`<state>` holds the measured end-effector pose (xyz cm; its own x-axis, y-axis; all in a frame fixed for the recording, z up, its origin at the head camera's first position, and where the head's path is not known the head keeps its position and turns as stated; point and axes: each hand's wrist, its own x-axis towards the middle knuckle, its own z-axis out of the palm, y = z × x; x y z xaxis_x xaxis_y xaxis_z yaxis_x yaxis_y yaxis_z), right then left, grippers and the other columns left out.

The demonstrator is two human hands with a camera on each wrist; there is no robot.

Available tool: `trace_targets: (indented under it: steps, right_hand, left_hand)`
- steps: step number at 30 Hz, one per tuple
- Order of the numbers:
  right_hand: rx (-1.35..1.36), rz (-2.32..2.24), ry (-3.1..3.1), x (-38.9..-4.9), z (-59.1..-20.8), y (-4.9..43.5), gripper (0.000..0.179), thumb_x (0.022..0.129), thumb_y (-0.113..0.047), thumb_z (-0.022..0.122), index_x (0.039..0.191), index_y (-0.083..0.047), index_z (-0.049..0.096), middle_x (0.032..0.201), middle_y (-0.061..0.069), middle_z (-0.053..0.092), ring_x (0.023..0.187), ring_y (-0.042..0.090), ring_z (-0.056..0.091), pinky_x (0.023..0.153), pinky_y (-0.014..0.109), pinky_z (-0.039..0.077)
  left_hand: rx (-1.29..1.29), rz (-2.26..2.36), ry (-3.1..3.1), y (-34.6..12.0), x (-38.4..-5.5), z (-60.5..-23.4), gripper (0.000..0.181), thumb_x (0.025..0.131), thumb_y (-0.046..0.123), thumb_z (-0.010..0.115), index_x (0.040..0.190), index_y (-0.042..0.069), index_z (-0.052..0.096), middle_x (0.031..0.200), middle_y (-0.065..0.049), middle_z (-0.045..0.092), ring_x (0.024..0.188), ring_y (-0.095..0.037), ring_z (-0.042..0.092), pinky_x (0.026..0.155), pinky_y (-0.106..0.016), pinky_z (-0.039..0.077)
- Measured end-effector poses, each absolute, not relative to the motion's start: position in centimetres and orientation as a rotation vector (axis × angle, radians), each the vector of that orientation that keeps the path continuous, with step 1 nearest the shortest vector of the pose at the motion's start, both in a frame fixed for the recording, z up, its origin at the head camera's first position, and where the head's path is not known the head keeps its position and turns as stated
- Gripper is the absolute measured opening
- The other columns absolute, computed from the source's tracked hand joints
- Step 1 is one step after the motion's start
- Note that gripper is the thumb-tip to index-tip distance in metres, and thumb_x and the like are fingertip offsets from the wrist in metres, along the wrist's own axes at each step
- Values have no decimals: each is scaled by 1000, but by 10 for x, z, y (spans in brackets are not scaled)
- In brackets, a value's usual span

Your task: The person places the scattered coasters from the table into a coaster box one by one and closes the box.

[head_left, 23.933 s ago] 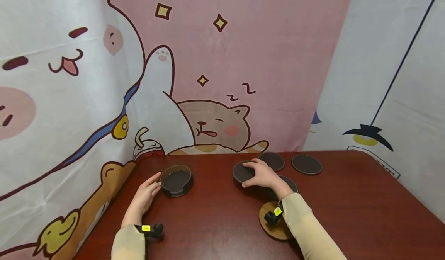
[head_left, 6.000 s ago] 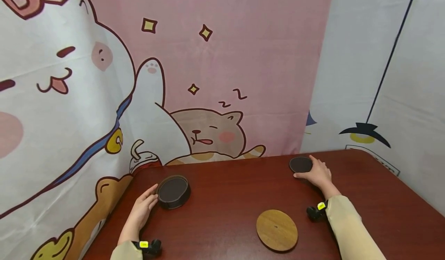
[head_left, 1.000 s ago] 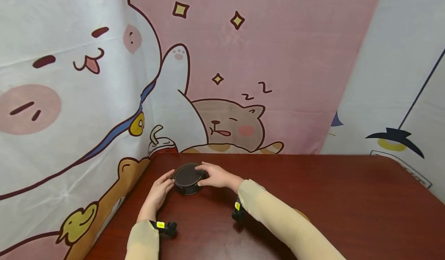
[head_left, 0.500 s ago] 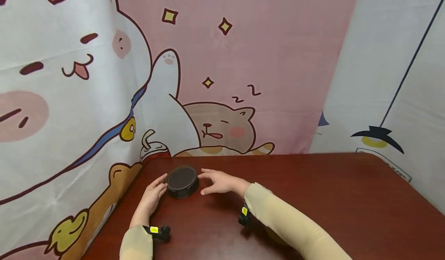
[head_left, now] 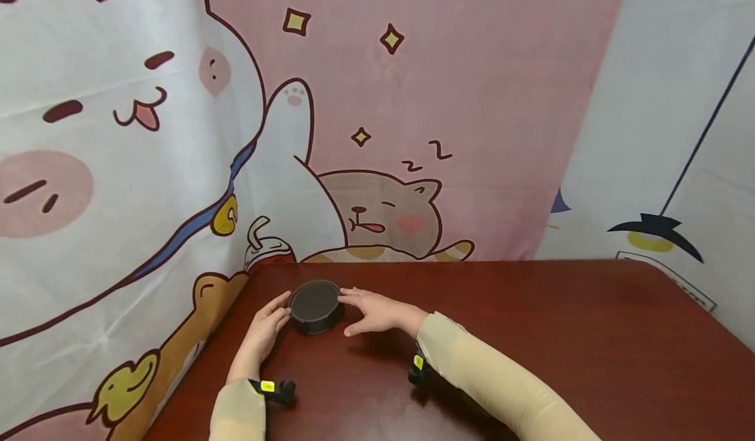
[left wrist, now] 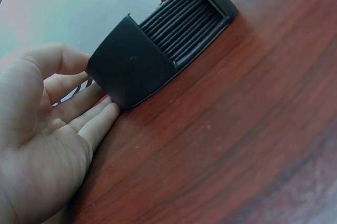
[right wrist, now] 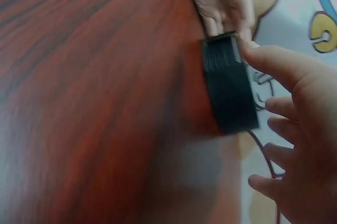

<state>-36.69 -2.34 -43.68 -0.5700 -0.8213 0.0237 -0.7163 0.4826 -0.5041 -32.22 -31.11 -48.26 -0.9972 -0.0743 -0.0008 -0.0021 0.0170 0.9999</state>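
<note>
A black round coaster holder (head_left: 316,327) stands on the table, with a dark round coaster (head_left: 314,301) lying on top inside its rim. Through the holder's front gap, the left wrist view shows several stacked coaster edges (left wrist: 181,21). My left hand (head_left: 262,329) rests its fingertips against the holder's left wall, fingers mostly straight. On the other side, my right hand (head_left: 379,313) has its fingers spread and holds nothing. Its fingertips are close to the holder's right side; in the right wrist view its thumb (right wrist: 271,61) overlaps the holder's upper end.
The red-brown wooden table (head_left: 560,336) reaches back to a cartoon-printed cloth (head_left: 472,100) hanging right behind it. My right sleeve (head_left: 489,382) crosses the table's front right. Each wrist carries a small black camera (head_left: 283,392).
The dark coasters spread at the right earlier are gone from there; the holder is now full. Over the last second my right hand let go of the top coaster and drew back right.
</note>
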Motion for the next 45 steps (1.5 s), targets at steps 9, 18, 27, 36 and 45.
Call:
trace_targets:
  steps: [9,18,27,36,45]
  right_hand:
    - [-1220,-892,2496,-354,-425,59,74,87,-42,69,149,-14,40,158,10,22,143,27,23,112,51,28]
    - [-1123,-1032,2477,-327,-444,145,70,89,-38,68,148,-10,41,155,21,23,141,40,22,107,63,27]
    - [-1170,-964,2405,-303,-449,197,83,79,-36,80,147,-7,41,154,26,21,138,46,24,104,59,34]
    - [-1194,-809,2321,-289,-439,214,88,71,-38,86,146,-17,45,155,22,22,138,48,20,103,55,36]
    - [-1193,-693,2321,-280,-441,219,107,63,-39,90,152,-26,33,157,21,16,139,49,16,98,70,28]
  left_hand:
    - [85,-2150,-2233,-315,-324,-481,53,98,1,43,149,-1,32,156,-21,21,138,-29,28,113,-41,27]
    - [86,-2159,-2211,-320,-320,-483,53,98,0,42,150,-1,29,156,-21,19,139,-27,27,113,-40,26]
    - [92,-2138,-2225,-315,-317,-484,54,98,1,41,151,0,29,156,-22,19,139,-30,27,113,-40,27]
    - [88,-2123,-2244,-313,-318,-483,53,99,2,38,152,2,28,157,-19,19,138,-28,28,113,-37,28]
    - [82,-2124,-2268,-308,-319,-484,54,98,3,42,151,2,30,156,-19,21,139,-24,27,105,-21,36]
